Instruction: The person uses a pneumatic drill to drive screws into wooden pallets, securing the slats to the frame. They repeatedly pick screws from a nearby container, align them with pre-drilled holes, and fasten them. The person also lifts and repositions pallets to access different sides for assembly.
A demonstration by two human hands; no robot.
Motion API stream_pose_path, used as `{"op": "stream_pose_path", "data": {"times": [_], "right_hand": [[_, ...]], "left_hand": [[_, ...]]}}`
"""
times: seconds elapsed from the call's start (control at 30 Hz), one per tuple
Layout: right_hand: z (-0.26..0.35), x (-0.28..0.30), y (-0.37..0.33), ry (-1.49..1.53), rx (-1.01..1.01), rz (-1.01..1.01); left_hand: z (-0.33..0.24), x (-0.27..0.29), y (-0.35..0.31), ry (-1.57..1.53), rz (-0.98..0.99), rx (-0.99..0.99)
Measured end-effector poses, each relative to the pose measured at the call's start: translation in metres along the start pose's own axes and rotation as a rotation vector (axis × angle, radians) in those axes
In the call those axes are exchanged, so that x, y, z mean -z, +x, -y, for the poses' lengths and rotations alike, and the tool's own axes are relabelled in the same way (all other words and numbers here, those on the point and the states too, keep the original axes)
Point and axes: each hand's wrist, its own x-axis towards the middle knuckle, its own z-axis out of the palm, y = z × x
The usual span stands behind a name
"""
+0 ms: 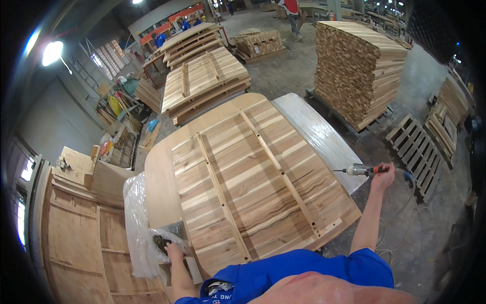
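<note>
A large slatted wooden panel (253, 172) with two long cross battens lies flat on the workbench in front of me. My right hand (382, 175) is raised off the panel's right edge and grips a pneumatic screwdriver (362, 170) with an orange handle, its tip pointing left. My left hand (174, 251) reaches down at the panel's near left corner into a small box of dark screws (164, 240) lined with clear plastic. Whether its fingers hold any screws is hidden.
A white covered board (319, 134) lies under the panel's right side. Stacks of similar panels (205, 81) stand behind, a tall pile of slats (357, 68) on a pallet at right, empty pallets (417, 149) beyond. Plywood crates (81, 238) sit at left. People work far back.
</note>
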Motion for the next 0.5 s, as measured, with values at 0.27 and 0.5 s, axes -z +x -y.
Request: {"op": "stream_pose_path", "data": {"times": [0.27, 0.5], "right_hand": [[-0.008, -0.063, -0.037, -0.641, 0.004, 0.412], [-0.037, -0.05, -0.039, -1.023, 0.202, 0.345]], "left_hand": [[0.034, 0.015, 0.011, -0.631, -0.386, 0.215], [0.047, 0.019, 0.015, -2.535, -0.185, 0.736]]}}
